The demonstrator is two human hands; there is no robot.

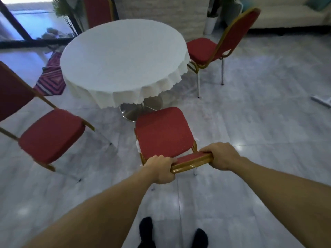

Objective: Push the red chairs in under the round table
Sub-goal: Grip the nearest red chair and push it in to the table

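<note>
A round table with a white scalloped cloth stands on a metal pedestal base. Right in front of me is a red chair with a gold frame, its seat front close to the pedestal. My left hand and my right hand both grip the top rail of its backrest. A second red chair stands at the left, angled and apart from the table. A third red chair sits at the right with its seat edge at the cloth. A fourth red chair is behind the table.
Grey tiled floor surrounds the table. A striped rug lies at the left of the table. Potted plants stand by the back wall, a pale sofa at the far right, a white flat object on the floor.
</note>
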